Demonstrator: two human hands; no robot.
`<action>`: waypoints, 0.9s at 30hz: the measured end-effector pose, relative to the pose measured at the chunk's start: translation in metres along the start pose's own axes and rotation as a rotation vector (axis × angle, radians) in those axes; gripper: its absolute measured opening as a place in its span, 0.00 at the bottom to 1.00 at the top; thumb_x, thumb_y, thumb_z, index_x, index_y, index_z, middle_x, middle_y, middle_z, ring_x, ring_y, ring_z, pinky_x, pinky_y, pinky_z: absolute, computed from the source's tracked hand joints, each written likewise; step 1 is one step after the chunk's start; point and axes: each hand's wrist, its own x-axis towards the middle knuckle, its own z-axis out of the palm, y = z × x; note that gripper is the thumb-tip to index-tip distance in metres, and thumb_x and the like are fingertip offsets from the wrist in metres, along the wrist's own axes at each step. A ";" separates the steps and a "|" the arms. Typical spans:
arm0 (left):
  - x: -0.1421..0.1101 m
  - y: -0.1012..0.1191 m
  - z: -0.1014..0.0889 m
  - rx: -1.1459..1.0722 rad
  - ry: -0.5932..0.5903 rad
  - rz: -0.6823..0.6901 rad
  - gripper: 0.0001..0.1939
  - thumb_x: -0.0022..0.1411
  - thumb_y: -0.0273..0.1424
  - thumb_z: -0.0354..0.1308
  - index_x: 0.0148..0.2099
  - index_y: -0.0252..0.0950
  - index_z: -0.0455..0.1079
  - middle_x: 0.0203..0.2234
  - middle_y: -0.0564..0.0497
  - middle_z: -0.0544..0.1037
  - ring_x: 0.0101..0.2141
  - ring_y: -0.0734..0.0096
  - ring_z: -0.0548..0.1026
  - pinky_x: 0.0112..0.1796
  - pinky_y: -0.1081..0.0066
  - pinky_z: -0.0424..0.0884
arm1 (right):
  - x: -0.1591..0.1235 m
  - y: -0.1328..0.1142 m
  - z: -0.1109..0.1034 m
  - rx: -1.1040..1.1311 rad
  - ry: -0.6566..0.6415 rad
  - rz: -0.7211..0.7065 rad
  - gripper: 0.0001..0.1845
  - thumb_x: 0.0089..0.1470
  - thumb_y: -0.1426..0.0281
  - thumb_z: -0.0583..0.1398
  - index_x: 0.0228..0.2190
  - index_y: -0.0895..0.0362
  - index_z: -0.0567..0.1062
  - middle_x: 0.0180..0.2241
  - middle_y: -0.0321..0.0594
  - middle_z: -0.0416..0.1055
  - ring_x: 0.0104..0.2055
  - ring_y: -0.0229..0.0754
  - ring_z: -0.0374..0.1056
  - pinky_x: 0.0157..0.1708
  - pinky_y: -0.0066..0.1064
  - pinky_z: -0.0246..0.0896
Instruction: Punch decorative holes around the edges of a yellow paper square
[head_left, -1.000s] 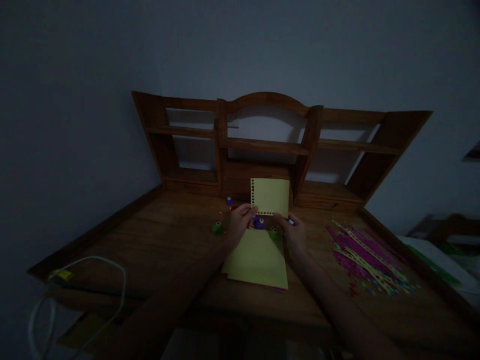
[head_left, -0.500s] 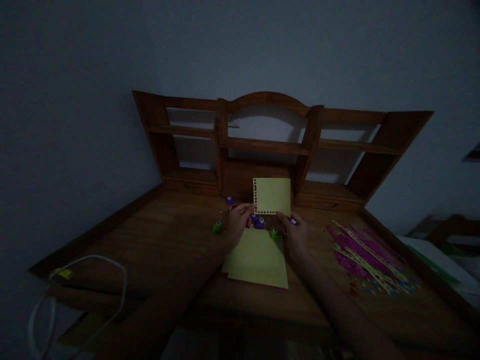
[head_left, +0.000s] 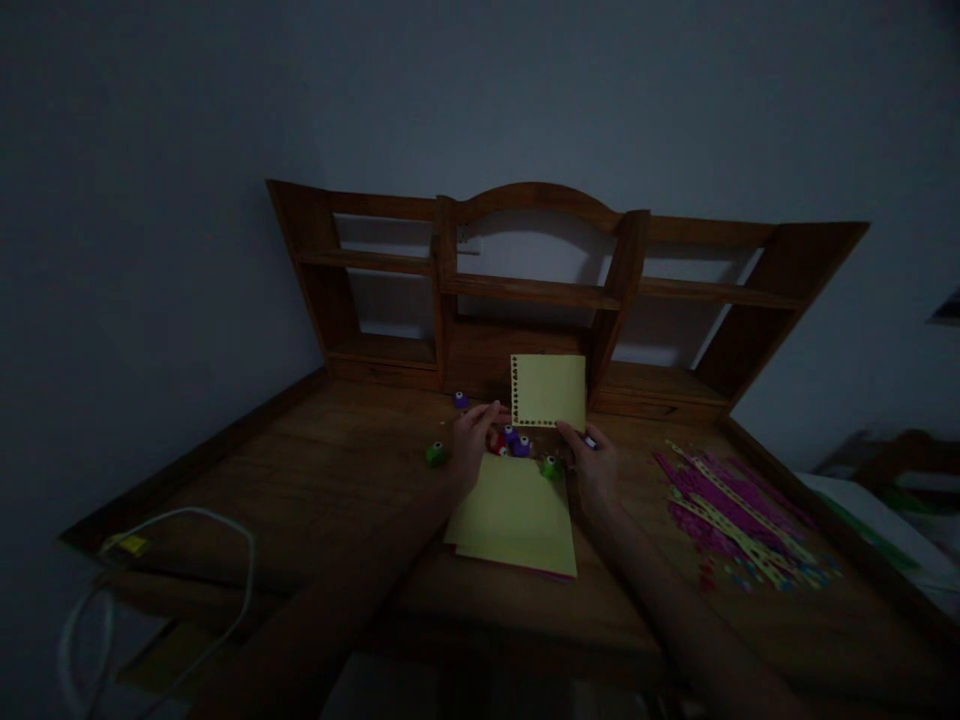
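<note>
A yellow sheet of paper (head_left: 550,388) stands raised over the desk, with small punched holes along its left and bottom edges. My right hand (head_left: 591,462) pinches its lower right part, and a small purple and white object (head_left: 590,441) shows at that hand's fingers. My left hand (head_left: 472,438) is beside the sheet's lower left corner, fingers stretched out; whether the tips touch the paper is hard to tell. Between the hands lie purple craft punches (head_left: 520,446), a red one (head_left: 496,442) and a green one (head_left: 550,467). Below them rests a stack of yellow paper (head_left: 515,515).
Another green punch (head_left: 436,454) and a purple punch (head_left: 460,400) stand left of my hands. Pink and yellow punched strips (head_left: 731,510) are heaped at the right. A wooden shelf unit (head_left: 532,292) rises behind, and a white cable (head_left: 247,560) loops at the left.
My left fingers have loosened from the sheet's lower left corner and spread. The sheet has shifted slightly right in my right hand.
</note>
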 end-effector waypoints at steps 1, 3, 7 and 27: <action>0.000 0.000 0.000 -0.002 0.001 0.001 0.21 0.56 0.48 0.59 0.36 0.33 0.74 0.30 0.47 0.80 0.13 0.85 0.60 0.16 0.77 0.54 | 0.000 0.001 0.000 0.003 0.000 -0.001 0.20 0.39 0.56 0.69 0.28 0.58 0.77 0.21 0.31 0.70 0.20 0.34 0.60 0.18 0.24 0.54; 0.000 -0.001 0.000 -0.006 -0.003 0.006 0.21 0.56 0.48 0.58 0.37 0.33 0.74 0.30 0.47 0.80 0.13 0.85 0.60 0.16 0.77 0.54 | 0.001 0.003 0.000 0.006 0.004 -0.004 0.19 0.39 0.56 0.69 0.29 0.57 0.77 0.22 0.31 0.71 0.20 0.34 0.61 0.18 0.25 0.55; -0.001 -0.002 -0.001 -0.021 -0.020 0.025 0.22 0.57 0.48 0.58 0.37 0.33 0.74 0.30 0.46 0.80 0.13 0.85 0.60 0.15 0.77 0.53 | 0.002 0.004 -0.001 -0.007 0.015 -0.004 0.20 0.39 0.55 0.69 0.29 0.58 0.77 0.22 0.32 0.71 0.20 0.34 0.61 0.18 0.25 0.55; -0.011 -0.002 0.009 0.003 -0.400 -0.045 0.20 0.55 0.46 0.61 0.37 0.33 0.71 0.36 0.44 0.80 0.18 0.82 0.64 0.21 0.75 0.58 | 0.001 0.000 0.001 -0.014 0.004 -0.020 0.18 0.40 0.57 0.69 0.28 0.58 0.76 0.20 0.32 0.69 0.20 0.34 0.60 0.18 0.25 0.53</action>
